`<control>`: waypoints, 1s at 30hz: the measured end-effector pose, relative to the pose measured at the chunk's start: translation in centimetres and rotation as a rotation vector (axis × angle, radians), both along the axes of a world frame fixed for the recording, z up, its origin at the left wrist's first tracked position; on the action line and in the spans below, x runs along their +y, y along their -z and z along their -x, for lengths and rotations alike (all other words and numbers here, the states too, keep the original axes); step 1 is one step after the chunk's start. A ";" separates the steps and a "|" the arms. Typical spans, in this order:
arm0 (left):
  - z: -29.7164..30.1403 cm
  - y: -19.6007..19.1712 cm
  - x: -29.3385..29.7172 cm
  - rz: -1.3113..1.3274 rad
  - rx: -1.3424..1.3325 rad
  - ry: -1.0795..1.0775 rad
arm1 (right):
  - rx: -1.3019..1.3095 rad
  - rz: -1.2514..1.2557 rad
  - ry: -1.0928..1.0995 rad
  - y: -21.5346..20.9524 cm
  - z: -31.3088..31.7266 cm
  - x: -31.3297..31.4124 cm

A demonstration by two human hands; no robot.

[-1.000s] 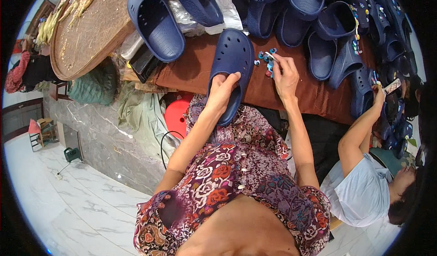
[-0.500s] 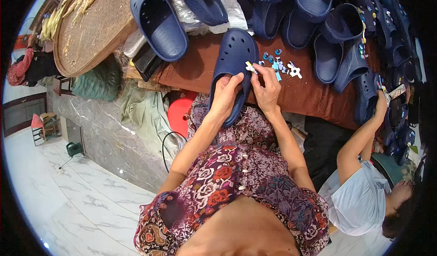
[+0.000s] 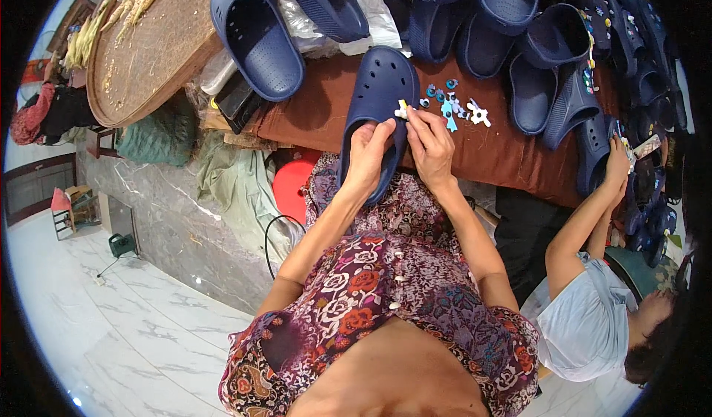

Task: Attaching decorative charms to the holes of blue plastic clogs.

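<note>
A navy blue foam clog (image 3: 383, 83) with holes in its upper rests toe-away at the near edge of the cloth. My left hand (image 3: 368, 150) grips it, thumb on top near the opening and the other fingers hidden inside. At the clog's right side, my right hand (image 3: 430, 144) has its fingertips closed on a small white and yellow shoe charm (image 3: 402, 109), which lies against the upper. Just right of that hand, several loose blue charms (image 3: 452, 106) and a white flower-like charm (image 3: 479, 114) are scattered on the brown cloth (image 3: 326, 91).
More navy clogs (image 3: 259, 46) crowd the back and right of the table. A round woven tray (image 3: 152, 54) leans in at the far left. On the right, a co-worker's arm (image 3: 586, 217) reaches to another clog (image 3: 592, 154). A red stool (image 3: 293, 187) stands below the table.
My right fingertips have come closer together, and the charm has shifted slightly left against the clog's upper. The co-worker's arm has moved a little. My left hand keeps its grip.
</note>
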State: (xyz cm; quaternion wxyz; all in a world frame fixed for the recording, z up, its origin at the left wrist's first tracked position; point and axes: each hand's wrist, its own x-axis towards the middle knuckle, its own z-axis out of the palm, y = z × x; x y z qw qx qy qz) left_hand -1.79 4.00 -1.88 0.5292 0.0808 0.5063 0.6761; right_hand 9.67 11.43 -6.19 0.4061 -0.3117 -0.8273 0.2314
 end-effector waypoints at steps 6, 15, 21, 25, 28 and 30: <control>0.0 0.1 0.1 -0.010 -0.049 0.004 | 0.003 -0.062 -0.036 -0.3 -0.1 0.8; 0.3 1.2 -0.1 -0.016 -0.009 0.035 | 0.067 -0.060 -0.133 0.4 -0.1 2.3; 0.4 2.4 -0.2 -0.004 0.036 0.053 | 0.082 -0.064 -0.200 0.5 -0.2 3.2; -0.3 2.6 0.0 0.084 0.100 0.011 | 0.045 -0.015 -0.199 -0.4 -0.1 3.0; -0.4 2.4 0.1 0.097 0.074 -0.025 | 0.043 0.007 -0.173 -0.4 -0.3 2.7; -0.5 1.5 0.1 -0.016 0.015 -0.032 | 0.088 0.140 -0.146 -0.4 -0.6 2.2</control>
